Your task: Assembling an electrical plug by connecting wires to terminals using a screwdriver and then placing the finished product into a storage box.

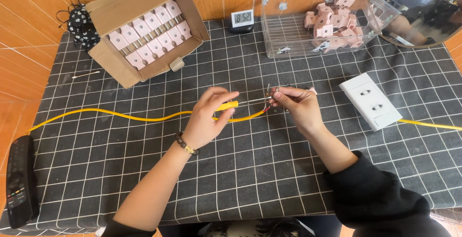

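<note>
My left hand [208, 118] grips a small screwdriver with a yellow handle [227, 105], its thin shaft pointing right toward my other hand. My right hand [297, 105] pinches a small plug part with metal prongs [270, 94] at the end of a yellow cable [120, 116]. The cable runs left across the grid-patterned black cloth [250, 169]. Both hands hover just above the cloth at its middle.
A cardboard box [144, 25] of pink plugs stands back left. A clear plastic bin [317, 23] holds several more pink plugs. A white socket strip [370, 101] with its yellow cable lies right. A small digital clock [242, 18], a remote control [19, 181] and a cotton swab [85, 74] also lie around.
</note>
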